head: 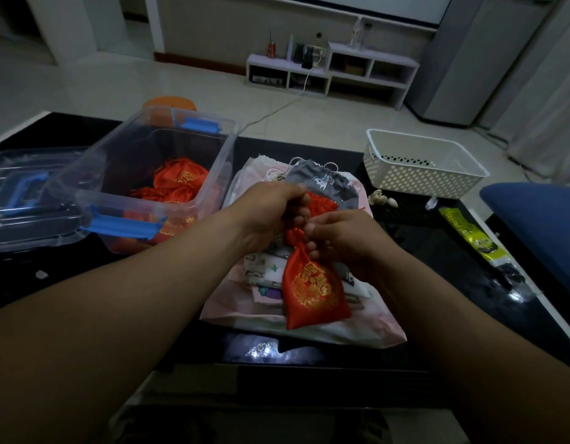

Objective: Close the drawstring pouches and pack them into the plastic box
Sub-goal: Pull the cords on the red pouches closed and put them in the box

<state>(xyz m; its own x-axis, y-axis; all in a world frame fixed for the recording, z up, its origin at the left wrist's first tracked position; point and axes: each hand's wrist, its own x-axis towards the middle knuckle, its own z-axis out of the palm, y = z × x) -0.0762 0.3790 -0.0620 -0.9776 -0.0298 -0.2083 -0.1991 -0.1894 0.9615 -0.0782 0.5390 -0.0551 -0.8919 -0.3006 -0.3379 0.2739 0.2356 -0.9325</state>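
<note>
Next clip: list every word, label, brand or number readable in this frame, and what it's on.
No text can be read in this frame.
Red pouch: gold emblem, too blurred to read.
Red pouches in the plastic box: same gold print, unreadable.
Yellow-green packet: dark markings, too blurred.
Red can on the far shelf: too small to read.
</note>
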